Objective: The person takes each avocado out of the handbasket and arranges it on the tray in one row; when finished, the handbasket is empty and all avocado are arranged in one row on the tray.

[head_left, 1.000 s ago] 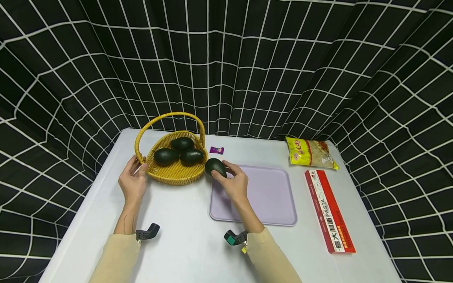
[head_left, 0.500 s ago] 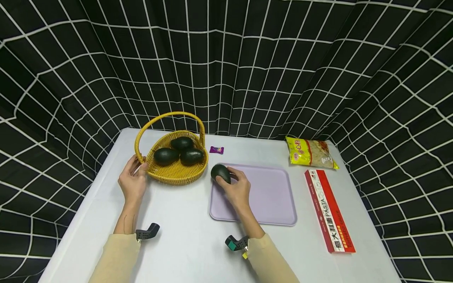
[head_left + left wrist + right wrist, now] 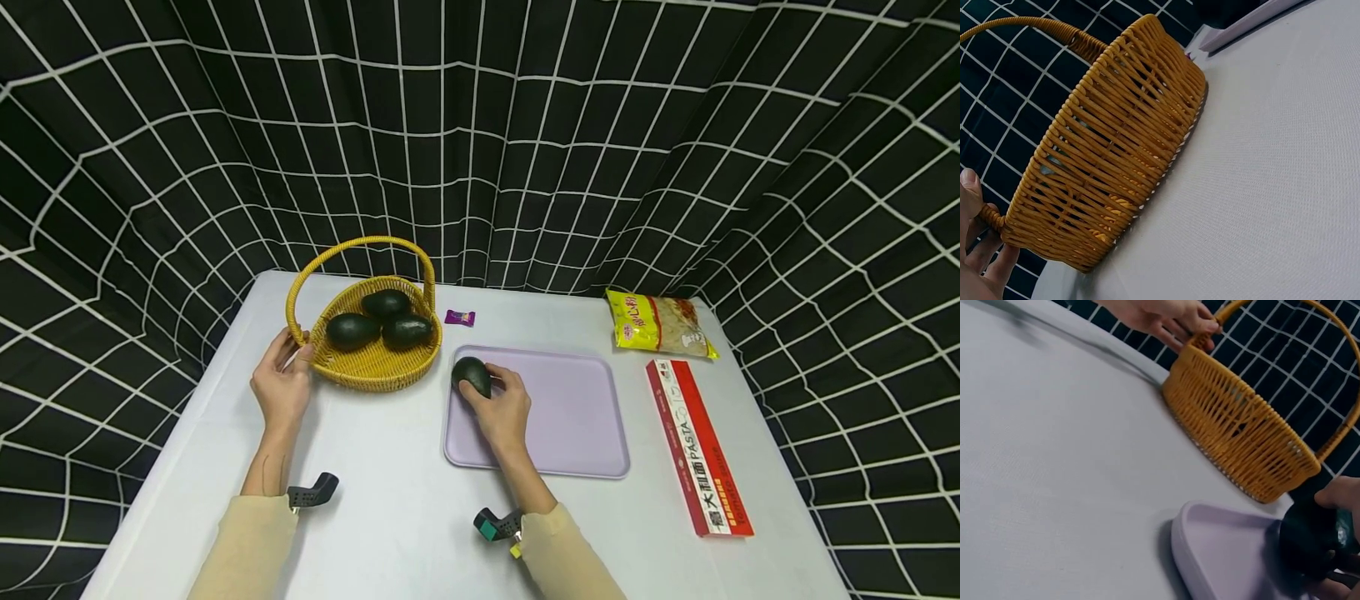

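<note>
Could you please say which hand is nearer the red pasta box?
The right hand: it holds an avocado over the tray, left of the box; the left hand, at the basket handle, is farther left.

The right hand (image 3: 1342, 495) grips a dark avocado (image 3: 1307, 534) over a lilac tray (image 3: 1229, 544), contact unclear; beyond, the left hand (image 3: 1160, 312) holds a wicker basket (image 3: 1235, 422) by its handle (image 3: 1335, 439) before a gridded curtain (image 3: 1291, 362).

Plain beige sleeves (image 3: 247, 546); black, angled left wrist camera (image 3: 313, 491) with small dots on its side; matching right wrist camera (image 3: 508, 523) bearing a teal patch (image 3: 488, 530), yellow tab (image 3: 516, 551) beside it.
</note>
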`<action>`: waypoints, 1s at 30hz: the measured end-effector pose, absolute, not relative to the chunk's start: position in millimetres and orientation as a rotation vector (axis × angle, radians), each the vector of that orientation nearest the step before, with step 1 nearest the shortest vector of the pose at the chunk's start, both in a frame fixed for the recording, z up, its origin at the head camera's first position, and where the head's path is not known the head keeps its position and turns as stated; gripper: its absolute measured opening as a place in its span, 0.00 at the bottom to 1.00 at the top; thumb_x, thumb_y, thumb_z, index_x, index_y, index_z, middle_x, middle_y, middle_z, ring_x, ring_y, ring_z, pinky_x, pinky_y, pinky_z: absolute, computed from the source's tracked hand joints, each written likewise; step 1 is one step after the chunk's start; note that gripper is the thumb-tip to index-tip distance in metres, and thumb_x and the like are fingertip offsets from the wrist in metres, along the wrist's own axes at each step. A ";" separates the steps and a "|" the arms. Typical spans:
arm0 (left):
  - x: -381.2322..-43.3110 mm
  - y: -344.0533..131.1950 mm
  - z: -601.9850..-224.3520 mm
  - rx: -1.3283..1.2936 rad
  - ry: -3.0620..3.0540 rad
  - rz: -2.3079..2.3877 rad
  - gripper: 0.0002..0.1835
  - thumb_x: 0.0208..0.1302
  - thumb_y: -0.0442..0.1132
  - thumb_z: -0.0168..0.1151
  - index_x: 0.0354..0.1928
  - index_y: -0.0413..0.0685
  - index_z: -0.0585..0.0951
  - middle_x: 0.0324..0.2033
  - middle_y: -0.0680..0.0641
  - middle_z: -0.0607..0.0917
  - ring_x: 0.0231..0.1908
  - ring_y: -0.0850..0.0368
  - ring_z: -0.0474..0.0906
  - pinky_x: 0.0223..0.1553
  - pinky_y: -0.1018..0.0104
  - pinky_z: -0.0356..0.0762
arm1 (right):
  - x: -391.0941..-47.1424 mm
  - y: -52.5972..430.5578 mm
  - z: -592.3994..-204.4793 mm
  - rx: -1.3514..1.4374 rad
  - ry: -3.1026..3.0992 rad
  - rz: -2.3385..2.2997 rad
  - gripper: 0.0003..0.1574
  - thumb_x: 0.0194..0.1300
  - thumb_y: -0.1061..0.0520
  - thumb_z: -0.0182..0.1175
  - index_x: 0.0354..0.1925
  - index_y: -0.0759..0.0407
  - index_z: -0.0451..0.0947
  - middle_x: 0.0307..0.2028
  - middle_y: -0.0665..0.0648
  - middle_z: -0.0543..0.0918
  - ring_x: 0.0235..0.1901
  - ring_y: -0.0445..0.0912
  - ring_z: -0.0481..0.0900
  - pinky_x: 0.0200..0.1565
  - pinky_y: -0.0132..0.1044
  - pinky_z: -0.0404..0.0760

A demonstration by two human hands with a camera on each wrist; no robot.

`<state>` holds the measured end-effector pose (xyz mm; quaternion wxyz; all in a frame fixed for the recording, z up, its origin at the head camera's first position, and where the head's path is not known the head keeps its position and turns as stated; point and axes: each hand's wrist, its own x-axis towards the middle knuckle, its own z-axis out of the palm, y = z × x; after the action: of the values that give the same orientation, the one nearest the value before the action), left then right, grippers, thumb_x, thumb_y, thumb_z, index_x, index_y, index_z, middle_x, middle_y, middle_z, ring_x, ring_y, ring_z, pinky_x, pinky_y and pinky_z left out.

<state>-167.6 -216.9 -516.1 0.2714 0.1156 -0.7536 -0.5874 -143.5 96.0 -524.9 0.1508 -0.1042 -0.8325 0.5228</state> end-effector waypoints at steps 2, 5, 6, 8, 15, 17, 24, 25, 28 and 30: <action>-167.3 -217.3 -516.1 0.310 -2.028 -1.586 0.24 0.74 0.37 0.66 0.70 0.44 0.78 0.60 0.40 0.86 0.63 0.50 0.82 0.61 0.78 0.82 | -142.2 95.1 -526.1 -0.318 -2.389 1.506 0.33 0.51 0.53 0.82 0.55 0.60 0.85 0.51 0.60 0.87 0.52 0.56 0.85 0.62 0.54 0.81; -167.0 -217.5 -515.8 0.314 -2.027 -1.588 0.24 0.74 0.37 0.66 0.70 0.45 0.78 0.60 0.40 0.86 0.63 0.50 0.82 0.61 0.77 0.83 | -140.8 93.4 -527.8 -0.341 -2.386 1.516 0.33 0.52 0.53 0.82 0.55 0.60 0.85 0.52 0.59 0.86 0.53 0.56 0.85 0.62 0.54 0.81; -166.9 -217.3 -515.5 0.318 -2.029 -1.587 0.24 0.74 0.37 0.66 0.70 0.45 0.78 0.60 0.40 0.86 0.63 0.50 0.82 0.61 0.77 0.83 | -140.1 92.7 -527.9 -0.350 -2.385 1.520 0.33 0.52 0.52 0.82 0.56 0.59 0.84 0.52 0.59 0.86 0.54 0.56 0.84 0.63 0.53 0.80; -166.8 -217.0 -515.2 0.325 -2.033 -1.584 0.24 0.74 0.37 0.66 0.70 0.45 0.78 0.60 0.40 0.86 0.63 0.51 0.82 0.60 0.78 0.83 | -138.5 91.1 -528.3 -0.358 -2.377 1.520 0.33 0.52 0.52 0.81 0.55 0.60 0.84 0.52 0.60 0.85 0.54 0.57 0.84 0.62 0.54 0.80; -167.8 -217.0 -516.2 0.317 -2.011 -1.610 0.25 0.73 0.36 0.66 0.70 0.44 0.78 0.60 0.40 0.86 0.63 0.50 0.82 0.60 0.78 0.83 | -134.0 87.8 -530.5 -0.390 -2.353 1.515 0.34 0.54 0.50 0.81 0.55 0.61 0.81 0.51 0.61 0.83 0.52 0.56 0.84 0.58 0.53 0.82; -167.8 -217.1 -516.1 0.317 -2.017 -1.601 0.25 0.73 0.36 0.66 0.70 0.45 0.78 0.60 0.40 0.86 0.63 0.49 0.82 0.60 0.78 0.83 | -133.9 87.2 -530.7 -0.387 -2.346 1.518 0.34 0.53 0.51 0.81 0.55 0.61 0.81 0.51 0.61 0.83 0.51 0.56 0.84 0.58 0.53 0.83; -168.1 -217.8 -516.3 0.313 -2.007 -1.608 0.25 0.73 0.34 0.66 0.70 0.44 0.78 0.60 0.39 0.86 0.64 0.45 0.82 0.60 0.77 0.83 | -135.0 86.4 -532.8 -0.376 -2.372 1.526 0.36 0.54 0.51 0.80 0.57 0.60 0.77 0.52 0.60 0.80 0.51 0.54 0.82 0.52 0.45 0.84; -168.0 -217.5 -516.0 0.313 -2.009 -1.606 0.25 0.73 0.34 0.66 0.70 0.44 0.78 0.60 0.39 0.86 0.64 0.45 0.82 0.60 0.77 0.83 | -135.0 86.4 -533.2 -0.372 -2.375 1.526 0.37 0.55 0.51 0.80 0.58 0.60 0.77 0.53 0.61 0.79 0.51 0.53 0.82 0.52 0.44 0.84; -167.6 -217.0 -515.6 0.319 -2.021 -1.599 0.25 0.73 0.35 0.66 0.70 0.44 0.77 0.61 0.40 0.86 0.64 0.44 0.81 0.61 0.75 0.83 | -134.6 86.5 -534.2 -0.360 -2.376 1.538 0.38 0.55 0.50 0.79 0.59 0.60 0.76 0.54 0.62 0.78 0.51 0.54 0.81 0.53 0.45 0.85; -167.5 -216.7 -515.6 0.323 -2.024 -1.593 0.25 0.73 0.35 0.66 0.70 0.43 0.77 0.61 0.40 0.86 0.64 0.44 0.81 0.61 0.74 0.83 | -134.5 86.5 -533.6 -0.358 -2.374 1.544 0.39 0.55 0.49 0.79 0.60 0.60 0.76 0.55 0.64 0.78 0.52 0.56 0.81 0.55 0.47 0.86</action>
<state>-167.5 -216.7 -515.6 0.2692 0.1197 -0.7509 -0.5910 -134.5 86.5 -533.6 0.1431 -0.1243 -0.8232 0.5352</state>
